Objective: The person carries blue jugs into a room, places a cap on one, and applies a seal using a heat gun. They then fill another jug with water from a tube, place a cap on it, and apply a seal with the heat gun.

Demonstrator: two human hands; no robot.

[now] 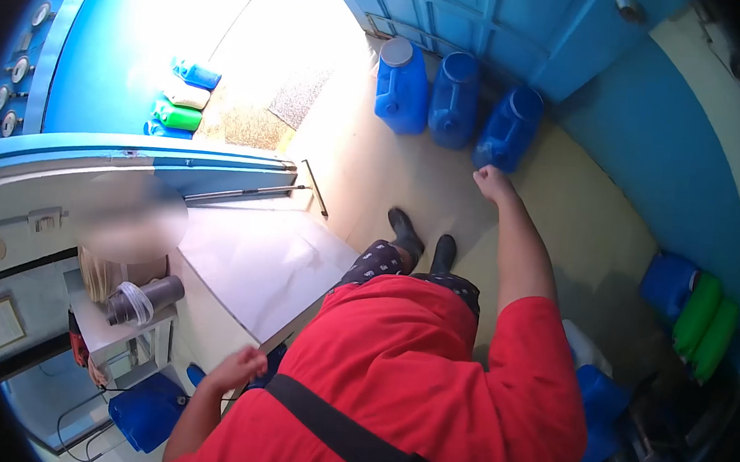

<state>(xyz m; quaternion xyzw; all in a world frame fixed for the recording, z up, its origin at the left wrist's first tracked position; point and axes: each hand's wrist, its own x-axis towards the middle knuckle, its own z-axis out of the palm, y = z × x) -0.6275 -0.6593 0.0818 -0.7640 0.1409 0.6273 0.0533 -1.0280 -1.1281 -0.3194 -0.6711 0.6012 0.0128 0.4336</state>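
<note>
My right hand (495, 185) is stretched forward with its fingers curled into a loose fist and nothing showing in it. Nearest to it is the rightmost of three blue water jugs (512, 125), which stand in a row on the floor before the blue door; the hand overlaps that jug's lower end in this view. Down by my left side, my left hand (243, 366) has its fingers bent inward, with no object visible in them. It is close to the front corner of a white-topped table (256, 262).
A floor squeegee (314, 191) lies beyond the table. The blue door (488, 20) is at the back, beside a bright doorway. Blue and green containers (706, 327) stand at right, more (176, 114) outside. A grey cylinder (146, 299) rests on a small stand at left.
</note>
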